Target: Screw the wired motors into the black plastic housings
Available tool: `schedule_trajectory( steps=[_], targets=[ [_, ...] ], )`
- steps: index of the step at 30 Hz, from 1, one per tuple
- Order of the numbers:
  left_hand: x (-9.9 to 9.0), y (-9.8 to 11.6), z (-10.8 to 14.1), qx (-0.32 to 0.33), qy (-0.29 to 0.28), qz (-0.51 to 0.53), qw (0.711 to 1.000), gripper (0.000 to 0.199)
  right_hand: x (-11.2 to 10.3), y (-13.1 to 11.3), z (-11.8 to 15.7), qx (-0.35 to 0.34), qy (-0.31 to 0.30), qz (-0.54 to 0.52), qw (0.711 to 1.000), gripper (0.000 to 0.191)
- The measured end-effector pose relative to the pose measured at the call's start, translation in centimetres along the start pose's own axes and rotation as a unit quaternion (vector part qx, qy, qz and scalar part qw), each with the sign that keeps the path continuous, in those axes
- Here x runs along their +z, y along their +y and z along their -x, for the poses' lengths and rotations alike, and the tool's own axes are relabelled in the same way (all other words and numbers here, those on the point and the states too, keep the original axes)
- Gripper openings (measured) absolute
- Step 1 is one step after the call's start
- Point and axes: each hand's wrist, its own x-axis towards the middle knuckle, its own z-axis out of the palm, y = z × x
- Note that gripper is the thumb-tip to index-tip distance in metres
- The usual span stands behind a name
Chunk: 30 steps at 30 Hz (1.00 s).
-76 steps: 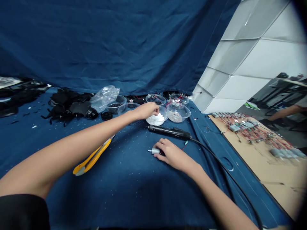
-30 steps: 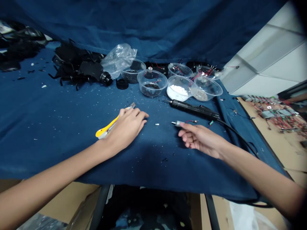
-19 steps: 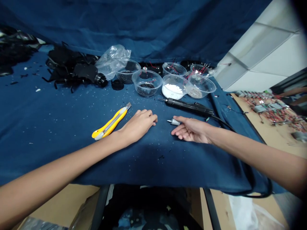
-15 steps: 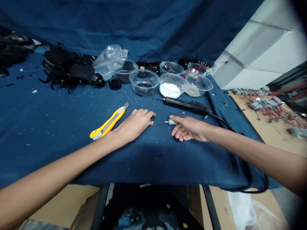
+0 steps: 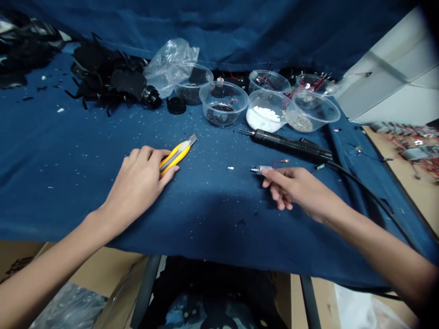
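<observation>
My left hand [image 5: 142, 176] is closed around the middle of a yellow utility knife [image 5: 176, 156], which lies on the blue cloth with its tip pointing away to the right. My right hand [image 5: 291, 185] pinches a small silver motor [image 5: 261, 170] between thumb and finger. The motor's white-tipped shaft points left, and a red wire with a small end piece trails behind it. A tiny white piece [image 5: 231, 168] rests on the cloth between my hands. Just beyond my right hand lies a black electric screwdriver [image 5: 291, 145] with its cable running right.
Clear plastic tubs stand along the back: one with white pieces [image 5: 263, 119], one with black screws [image 5: 221, 114], one with small grey bits [image 5: 302, 122], others with wired parts. Black assemblies [image 5: 116, 82] and a plastic bag [image 5: 173, 64] sit back left. Wired motors [image 5: 411, 141] cover a board at right.
My left hand has moved left from the tiny white piece, which now lies free, and has gripped the utility knife. My right hand still holds the motor. The view has shifted.
</observation>
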Motion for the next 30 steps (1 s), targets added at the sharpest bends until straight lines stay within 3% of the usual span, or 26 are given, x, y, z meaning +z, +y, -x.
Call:
schedule_trajectory(
  steps=[4, 7, 10, 13, 17, 20, 23, 25, 27, 30],
  targets=[
    [-0.2, 1.4, -0.3, 0.008, 0.048, -0.004, 0.999, 0.043, -0.8, 0.0, -0.6, 0.138, -0.046, -0.149, 0.978, 0.053],
    [-0.1, 3.9, -1.9, 0.109, 0.059, 0.047, 0.991, 0.034, -1.3, -0.2, -1.4, 0.206, -0.055, -0.178, 0.961, 0.061],
    [0.8, 6.6, -4.3, 0.204, 0.017, 0.114, 0.972, 0.027, -1.2, -0.8, -2.2, 0.22, -0.06, -0.155, 0.961, 0.06],
    [1.7, 8.2, -6.4, 0.24, -0.016, 0.154, 0.958, 0.022, -1.0, -1.3, -2.4, 0.198, -0.065, -0.099, 0.973, 0.052],
    [0.6, 7.3, -6.2, 0.237, -0.02, 0.165, 0.957, 0.025, -1.1, -1.2, -1.1, 0.127, -0.079, 0.015, 0.989, 0.067],
    [-1.3, 4.8, -3.7, 0.138, 0.018, 0.077, 0.987, 0.033, -0.9, -0.6, 0.3, -0.003, -0.015, 0.177, 0.984, 0.061],
    [-2.0, 2.2, -0.8, -0.031, 0.061, 0.004, 0.998, 0.049, 0.7, -0.1, 0.6, -0.252, 0.111, 0.284, 0.919, 0.03],
    [-1.6, 1.0, 0.4, -0.053, 0.023, -0.024, 0.998, 0.052, 2.2, -0.1, 0.0, -0.352, 0.145, 0.314, 0.87, 0.017],
    [-1.0, 0.6, 1.1, -0.033, -0.023, -0.04, 0.998, 0.05, 3.7, -0.2, -1.1, -0.388, 0.167, 0.334, 0.843, 0.017],
    [-0.6, 1.3, 1.4, -0.032, -0.017, -0.039, 0.999, 0.049, 4.9, -0.6, -2.5, -0.392, 0.178, 0.346, 0.834, 0.016]
  ],
)
